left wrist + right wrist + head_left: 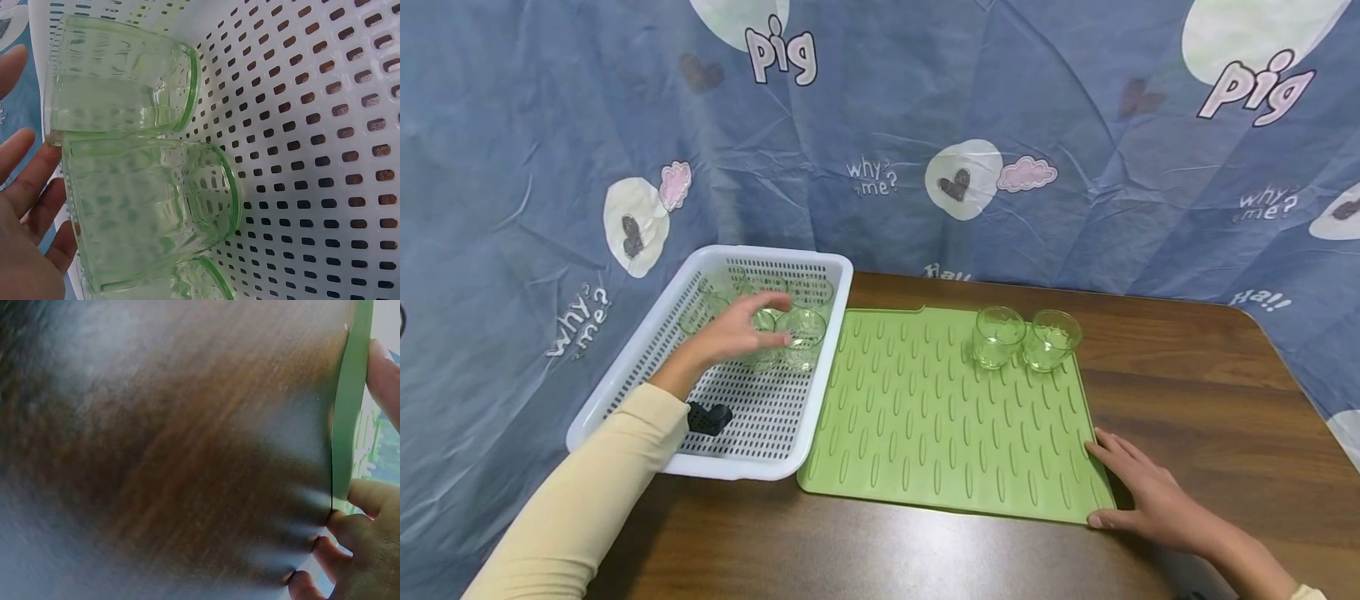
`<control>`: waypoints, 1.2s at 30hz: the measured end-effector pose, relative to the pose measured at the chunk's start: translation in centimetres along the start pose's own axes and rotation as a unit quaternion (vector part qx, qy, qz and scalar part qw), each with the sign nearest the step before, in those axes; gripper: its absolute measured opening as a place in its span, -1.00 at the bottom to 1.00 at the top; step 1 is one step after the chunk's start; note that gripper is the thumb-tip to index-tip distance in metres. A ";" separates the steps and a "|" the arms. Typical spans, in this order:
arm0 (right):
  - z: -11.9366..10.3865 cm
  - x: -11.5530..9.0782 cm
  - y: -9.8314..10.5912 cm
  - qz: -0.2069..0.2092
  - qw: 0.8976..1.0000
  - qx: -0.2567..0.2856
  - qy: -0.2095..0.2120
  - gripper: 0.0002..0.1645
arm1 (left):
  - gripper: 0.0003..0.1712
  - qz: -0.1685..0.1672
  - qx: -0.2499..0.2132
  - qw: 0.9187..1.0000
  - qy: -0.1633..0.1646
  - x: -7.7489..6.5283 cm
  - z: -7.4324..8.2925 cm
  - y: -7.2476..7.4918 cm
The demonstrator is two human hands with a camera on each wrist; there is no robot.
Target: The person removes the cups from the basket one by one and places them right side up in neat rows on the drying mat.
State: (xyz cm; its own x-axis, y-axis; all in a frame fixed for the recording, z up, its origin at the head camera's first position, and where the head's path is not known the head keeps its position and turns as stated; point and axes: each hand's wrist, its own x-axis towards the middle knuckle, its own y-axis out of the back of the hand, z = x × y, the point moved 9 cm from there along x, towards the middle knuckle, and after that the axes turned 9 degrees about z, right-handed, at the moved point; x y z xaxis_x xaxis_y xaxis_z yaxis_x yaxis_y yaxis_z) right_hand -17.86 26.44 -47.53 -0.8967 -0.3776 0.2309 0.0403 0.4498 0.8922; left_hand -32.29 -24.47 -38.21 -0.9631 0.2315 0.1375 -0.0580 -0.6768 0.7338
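My left hand (737, 329) is over the white basket (801, 433), thumb and fingers spread around the top of the glasses there. Nearest to it is a clear green-tinted glass (803, 354); in the left wrist view the fingertips lie at the rims of two glasses, one glass (125, 94) beside another glass (150, 212). Whether they touch is unclear. At the green mat's (925, 417) right front corner rests my right hand (1150, 496), fingers and thumb along the edge. Two glasses, a left one (997, 337) and a right one (1051, 342), stand on the mat's back right corner.
Behind the wooden table (1195, 392) hangs a blue printed cloth (880, 108). Several more glasses (722, 283) stand at the back of the basket. A black object (709, 418) shows beside the left sleeve. The basket's right wall adjoins the mat.
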 end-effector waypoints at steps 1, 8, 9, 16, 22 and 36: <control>0.0 0.0 0.0 0.003 1.000 0.000 0.001 0.11 | -0.21 0.000 0.007 1.000 0.000 0.0 0.0 0.0; 0.1 -0.1 -0.1 -0.003 1.000 0.001 -0.011 0.11 | -0.10 -0.013 0.013 1.000 -0.009 0.1 0.3 -0.6; 0.1 -0.1 0.0 -0.001 1.000 0.000 -0.010 0.11 | -0.08 -0.019 0.012 1.000 -0.010 0.1 0.3 -0.8; 0.2 -0.1 0.1 0.015 1.000 0.004 0.003 0.11 | 0.09 -0.046 0.035 0.998 -0.007 0.0 0.2 -2.3; 0.2 -0.1 0.1 0.024 1.000 0.003 0.011 0.11 | 0.08 -0.054 0.041 0.998 -0.016 0.1 0.6 -3.1; 0.2 -0.1 0.2 0.021 1.000 0.007 0.007 0.11 | 0.10 -0.064 0.080 0.995 -0.006 0.2 0.3 -3.6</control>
State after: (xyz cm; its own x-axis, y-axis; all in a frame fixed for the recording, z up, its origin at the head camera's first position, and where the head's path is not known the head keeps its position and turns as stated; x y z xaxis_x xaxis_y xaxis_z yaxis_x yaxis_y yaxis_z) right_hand -17.81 26.72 -47.48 -0.8882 -0.3689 0.2739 0.0718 0.4773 0.8758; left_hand -32.23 -21.77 -40.68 -0.9471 0.3181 0.0431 -0.1369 -0.5218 0.8420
